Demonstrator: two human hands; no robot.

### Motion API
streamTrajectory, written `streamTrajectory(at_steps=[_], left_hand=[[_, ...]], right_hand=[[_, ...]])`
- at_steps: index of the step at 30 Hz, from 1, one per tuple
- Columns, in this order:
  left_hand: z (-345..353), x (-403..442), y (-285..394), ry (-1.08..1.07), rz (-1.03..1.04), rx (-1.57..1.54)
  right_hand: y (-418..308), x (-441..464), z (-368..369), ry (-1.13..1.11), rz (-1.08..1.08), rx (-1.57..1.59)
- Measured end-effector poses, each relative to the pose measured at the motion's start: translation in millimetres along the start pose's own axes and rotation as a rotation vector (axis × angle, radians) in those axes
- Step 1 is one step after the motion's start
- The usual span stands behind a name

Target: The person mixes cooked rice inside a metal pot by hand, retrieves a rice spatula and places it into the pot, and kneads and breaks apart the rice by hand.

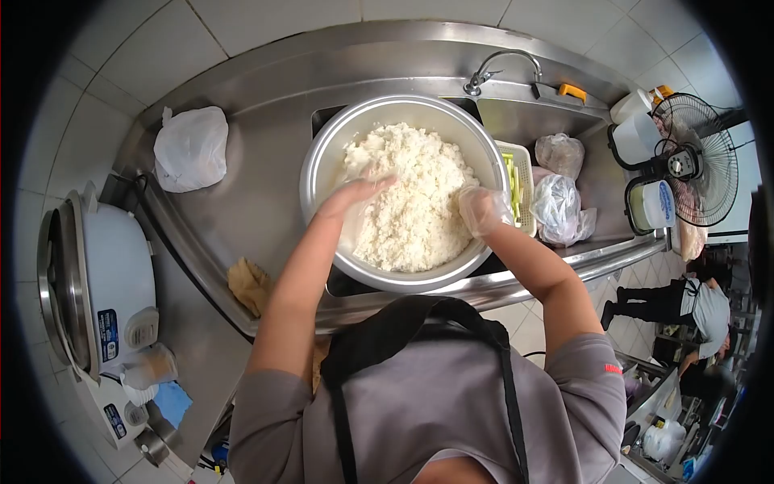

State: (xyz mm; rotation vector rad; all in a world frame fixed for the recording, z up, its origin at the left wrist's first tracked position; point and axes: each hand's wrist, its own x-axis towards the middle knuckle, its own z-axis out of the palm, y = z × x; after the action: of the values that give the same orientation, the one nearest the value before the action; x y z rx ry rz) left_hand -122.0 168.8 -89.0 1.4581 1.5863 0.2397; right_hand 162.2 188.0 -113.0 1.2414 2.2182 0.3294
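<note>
A large round metal pot (321,149) sits over the sink, heaped with white cooked rice (415,194). My left hand (359,195), in a loose clear plastic glove, lies against the left side of the heap, fingers stretched out over the rice. On the opposite side my right hand (484,210), also in a clear glove, is between the rice and the pot's right wall. Its fingers point down and are mostly hidden, so their grip does not show.
A white basket (528,198) with green stalks and several plastic bags (556,202) lie right of the pot. A faucet (484,77) stands behind. At left are a white bag (192,149), a cloth (250,284) and a rice cooker (121,274). A fan (693,161) and another person (709,315) are at right.
</note>
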Motion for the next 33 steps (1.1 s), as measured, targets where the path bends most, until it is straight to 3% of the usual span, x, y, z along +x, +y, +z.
streamTrajectory(at_steps=[4, 7, 9, 12, 16, 19, 22, 26, 28, 33], left_hand=[[6.4, 8.7, -56.3, 0.093, -0.167, 0.157], [17.2, 21.9, -93.9, -0.116, -0.274, -0.241], [32.4, 25.7, -85.8, -0.003, -0.366, -0.192], [44.6, 33.7, -71.4, 0.055, -0.381, -0.265], [48.2, 35.1, -52.0, 0.057, -0.337, -0.47], [25.3, 2.1, -11.9, 0.01, -0.327, -0.794], [21.0, 5.4, -3.2, 0.05, -0.356, -0.899], [38.6, 43.9, -52.8, 0.047, -0.284, -1.083], [44.4, 51.8, -64.4, 0.055, -0.264, -1.113], [38.0, 46.9, -37.6, 0.124, -0.242, -1.027]], right_hand=[[17.5, -7.4, 8.2, 0.199, 0.056, 0.09], [43.6, -20.3, -29.2, 0.28, 0.003, 0.3], [52.7, -26.2, -46.8, 0.294, -0.036, 0.408], [49.2, -13.8, -42.3, 0.072, -0.414, 0.437], [-4.9, 13.0, -18.4, 0.114, -0.367, 0.289], [-24.3, 37.4, 0.0, -0.043, -0.326, 0.629], [-35.8, 26.5, -18.5, -0.039, -0.249, 0.759], [-74.8, 33.7, -1.2, 0.027, -0.104, 0.844], [-88.2, 40.0, -4.3, 0.048, -0.006, 0.864], [-66.2, 42.8, -24.6, 0.136, -0.015, 0.963]])
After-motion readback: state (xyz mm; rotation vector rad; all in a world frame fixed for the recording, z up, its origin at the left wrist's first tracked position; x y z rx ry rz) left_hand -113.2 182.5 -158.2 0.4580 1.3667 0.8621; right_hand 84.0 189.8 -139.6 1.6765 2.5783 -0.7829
